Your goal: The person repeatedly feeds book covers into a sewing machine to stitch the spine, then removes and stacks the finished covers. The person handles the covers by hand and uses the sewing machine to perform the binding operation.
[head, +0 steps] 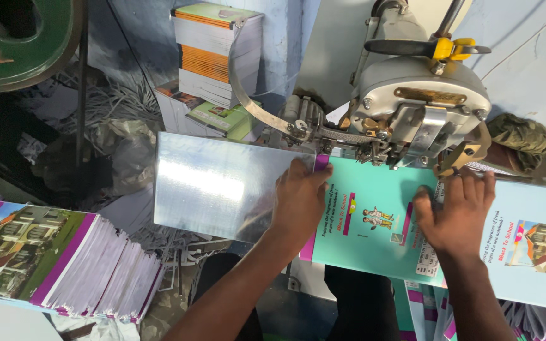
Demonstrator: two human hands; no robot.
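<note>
1. The teal notebook cover point(374, 221) lies flat under the head of the stitching machine point(412, 107), its fold line set beneath the head.
2. The left hand point(299, 199) presses flat, fingers spread, on the cover's left edge, likely to stop it sliding.
3. The right hand point(455, 211), also open and flat, holds down the middle.
4. A metal guide plate point(216, 183) extends leftward, supporting the sheet.
5. A fanned pile of covers point(64, 262) lies at lower left.

Flat, shiny sheet-metal work plate point(216, 183) projecting from the grey stitching machine point(412, 107). Directly on it: a turquoise printed notebook cover point(374, 252), lying flat, overlapping the plate's right edge and extending rightward beneath the machine head.
</note>
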